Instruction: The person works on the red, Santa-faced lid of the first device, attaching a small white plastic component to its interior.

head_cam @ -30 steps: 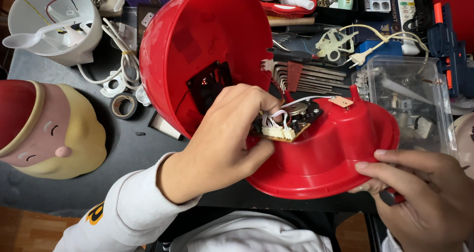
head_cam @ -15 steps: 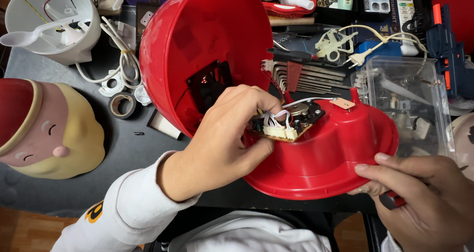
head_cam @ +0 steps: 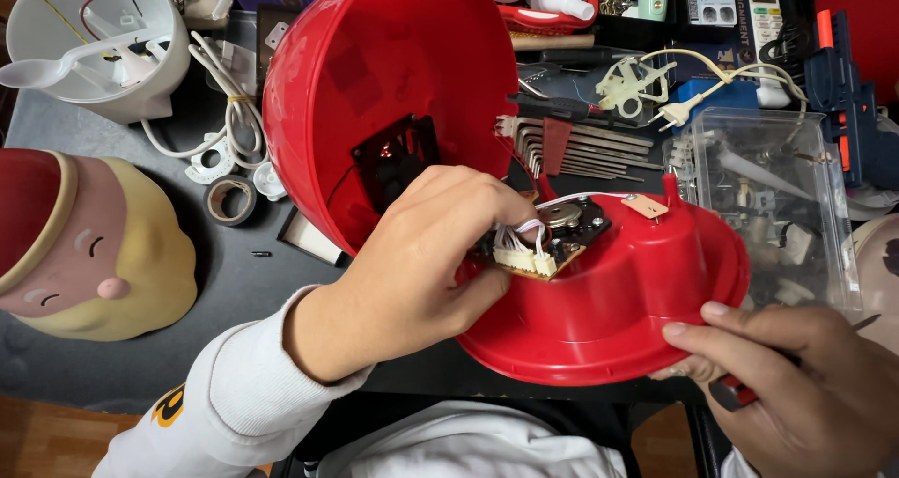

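Inside the red shell (head_cam: 609, 319), the left hand (head_cam: 421, 263) still pinched the circuit board (head_cam: 543, 244); the right hand (head_cam: 796, 384), unmoved, apparently gripped a red-handled tool (head_cam: 735, 394).

Left hand (head_cam: 412, 272) curled, fingers (head_cam: 487, 206) pinched; right hand (head_cam: 805, 384) loosely cupped, low right.

Single head-worn view, steeply downward and close over the cluttered worktable (head_cam: 140, 366).
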